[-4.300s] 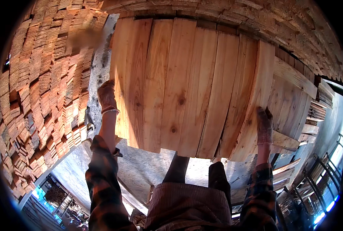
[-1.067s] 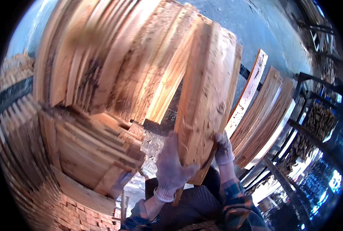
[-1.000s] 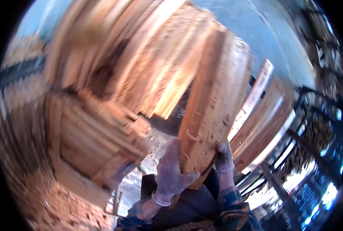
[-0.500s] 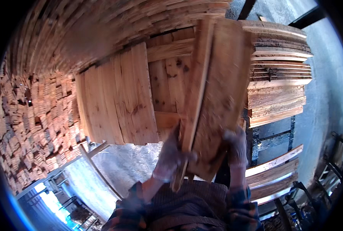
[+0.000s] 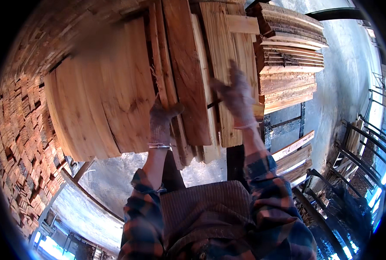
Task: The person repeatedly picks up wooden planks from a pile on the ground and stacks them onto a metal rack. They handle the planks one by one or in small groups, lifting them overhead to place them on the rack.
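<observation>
My left hand (image 5: 161,123), in a pale knitted glove, is at the left edge of a group of upright-edged narrow boards (image 5: 161,56), its thumb laid over them and its fingers partly hidden. A wide reddish-brown board (image 5: 186,73) lies flat beside them, to the right. My right hand (image 5: 237,99), gloved too, hovers with fingers spread over a lighter board (image 5: 219,56). It grips nothing. Under and to the left of the boards, wide planks (image 5: 106,91) lie side by side as one flat layer.
To the right stands a stack of boards (image 5: 290,65) with bark edges. Lower down, several loose boards (image 5: 292,154) lie by a dark metal frame (image 5: 286,125). A big wall of piled wood pieces (image 5: 21,134) rises on the left. Metal racks (image 5: 357,147) stand far right.
The boards I held between both hands now lie on the planks, farther left. My right hand has come off them and opened; my left hand stays at their left side.
</observation>
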`<state>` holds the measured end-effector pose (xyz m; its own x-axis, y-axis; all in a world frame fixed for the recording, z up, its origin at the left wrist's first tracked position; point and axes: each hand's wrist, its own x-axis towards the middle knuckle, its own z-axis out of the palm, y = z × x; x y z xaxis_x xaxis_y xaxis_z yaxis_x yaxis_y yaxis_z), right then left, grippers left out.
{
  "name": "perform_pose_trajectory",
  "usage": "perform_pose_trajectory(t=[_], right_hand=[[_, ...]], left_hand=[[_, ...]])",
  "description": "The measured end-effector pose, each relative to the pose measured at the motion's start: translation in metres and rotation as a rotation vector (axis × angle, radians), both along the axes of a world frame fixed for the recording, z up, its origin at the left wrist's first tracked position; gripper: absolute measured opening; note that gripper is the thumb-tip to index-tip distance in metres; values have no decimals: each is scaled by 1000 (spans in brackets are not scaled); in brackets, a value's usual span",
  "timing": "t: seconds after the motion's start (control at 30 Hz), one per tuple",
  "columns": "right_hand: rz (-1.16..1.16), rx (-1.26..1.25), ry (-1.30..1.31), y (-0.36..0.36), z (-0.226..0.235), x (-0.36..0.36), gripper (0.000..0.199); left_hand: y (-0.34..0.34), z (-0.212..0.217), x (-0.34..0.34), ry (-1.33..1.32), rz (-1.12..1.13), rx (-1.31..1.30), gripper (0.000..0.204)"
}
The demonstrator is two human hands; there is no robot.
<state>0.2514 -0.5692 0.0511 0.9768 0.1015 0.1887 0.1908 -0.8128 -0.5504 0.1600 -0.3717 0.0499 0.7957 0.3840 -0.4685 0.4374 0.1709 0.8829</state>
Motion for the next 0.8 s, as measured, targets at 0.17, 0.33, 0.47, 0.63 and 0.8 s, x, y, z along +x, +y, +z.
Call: perform_pose_trajectory(t=[0.17,0.33,0.47,0.63,0.8], right_hand=[[-72,-380,442,89,15,17,72],[-118,150,681,53,10,50,67],[21,90,524,50,42,19,80],[-95,-349,686,1,34,30,104],[-96,-257,764,-1,18,47,111]], left_hand=[[15,53,-6,131,-131,-98,51],[30,90,-31,-6,19,-145,55],[122,59,-88,113,4,336,65],[82,61,-42,-116,6,1213,68],[-71,47,39,478,-255,859,89]])
